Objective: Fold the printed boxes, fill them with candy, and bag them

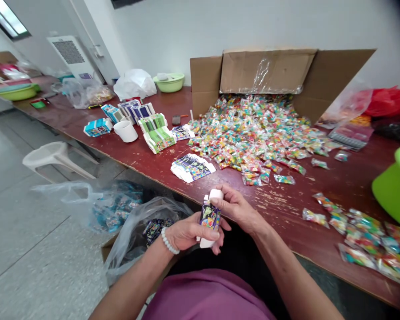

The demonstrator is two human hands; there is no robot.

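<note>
My left hand [190, 232], with a pale bead bracelet at the wrist, is wrapped round a small printed cardboard box [209, 216] in dark purple. White flaps stick out at the box's top and bottom ends. My right hand [237, 207] pinches the white top flap between thumb and fingers. Both hands are just off the table's front edge, above my lap. On the table beyond them lies a fanned stack of flat printed cartons [193, 168]. A large heap of clear-wrapped colourful candies [260, 133] spreads behind, spilling from a cardboard box [266, 71] on its side.
Bundled green cartons [156, 133], a white mug [126, 131] and blue cartons [98, 127] stand to the left on the table. A lined bag [133, 240] of dark packets sits below. Loose candies [363, 240] and a green tub [396, 186] are at right. A white stool [55, 155] stands left.
</note>
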